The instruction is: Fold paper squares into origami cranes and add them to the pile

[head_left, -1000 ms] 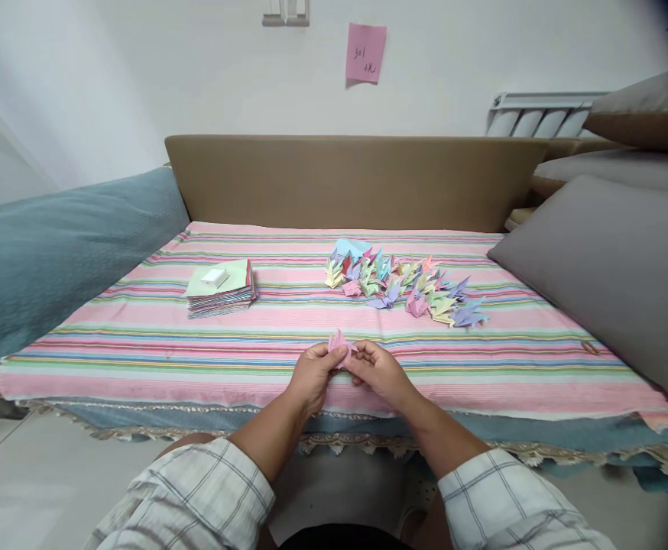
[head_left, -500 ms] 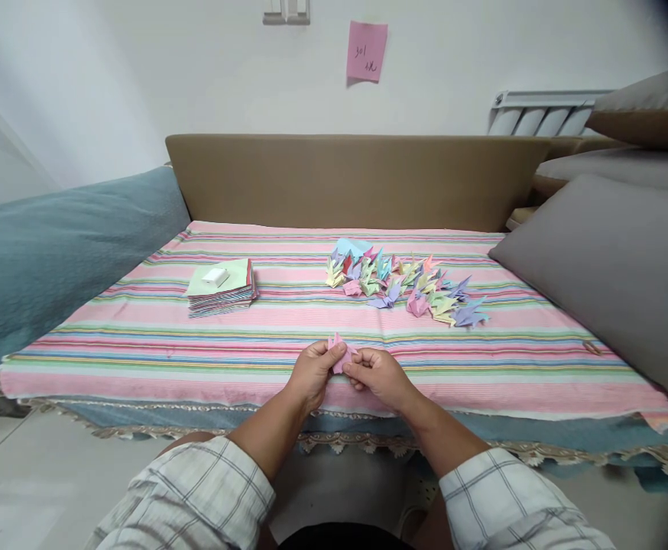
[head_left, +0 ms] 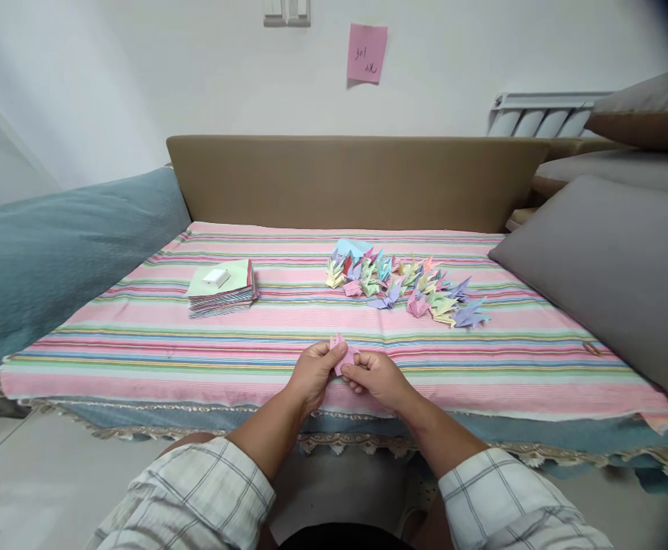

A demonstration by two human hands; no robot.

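A small piece of folded pink paper (head_left: 341,360) is held between both hands, low over the front part of the striped cloth. My left hand (head_left: 314,373) pinches its left side, thumb on top. On the right side, my right hand (head_left: 381,376) grips the paper between thumb and bent fingers. One pink point sticks up above the thumbs; the fingers hide much of the rest. Beyond the hands lies a cluster of folded paper cranes (head_left: 403,283) in several colours. To the left sits a stack of square coloured paper (head_left: 223,298) with a small white block (head_left: 215,276) on top.
The striped cloth (head_left: 139,344) covers a seat with a brown backrest (head_left: 357,183). A grey cushion (head_left: 614,267) leans at the right, and a blue-covered armrest (head_left: 76,237) borders the left. A small brown object (head_left: 591,348) lies near the cushion.
Both hands keep their hold on the pink paper in nearly the same place. The paper and fingers have shifted only very slightly.
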